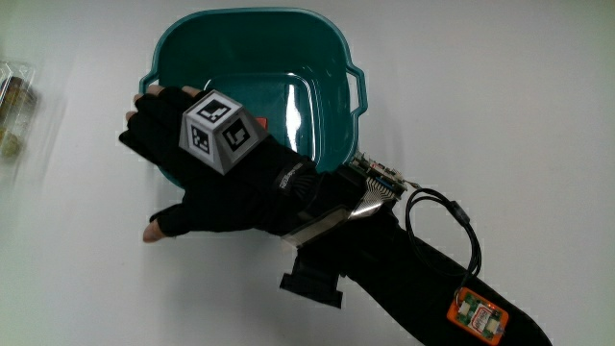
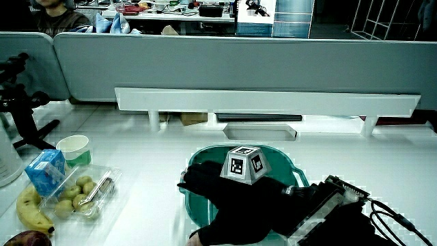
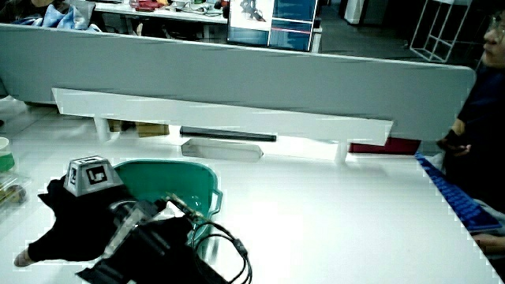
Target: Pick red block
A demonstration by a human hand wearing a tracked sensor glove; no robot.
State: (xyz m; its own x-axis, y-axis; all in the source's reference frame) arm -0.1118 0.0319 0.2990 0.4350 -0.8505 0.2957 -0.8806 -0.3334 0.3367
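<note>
A teal plastic basin [image 1: 288, 38] stands on the white table and shows in both side views [image 2: 205, 154] [image 3: 185, 177]. Only a small sliver of the red block [image 1: 261, 123] shows, lying inside the basin beside the patterned cube [image 1: 223, 130]. The gloved hand [image 1: 207, 183] hovers over the basin's rim nearest the person, palm down, its fingers [image 1: 159, 106] spread and the thumb stuck out over the table. Nothing is held in it. The hand hides most of the block, and in both side views the hand [image 2: 225, 198] [image 3: 71, 217] hides it entirely.
A clear pack of kiwis [image 2: 82, 195], a banana [image 2: 31, 208], a blue carton [image 2: 46, 171] and a cup [image 2: 74, 149] stand beside the basin. The clear pack [image 1: 14, 106] shows at the main view's edge. An orange device [image 1: 478, 315] and cable ride the forearm.
</note>
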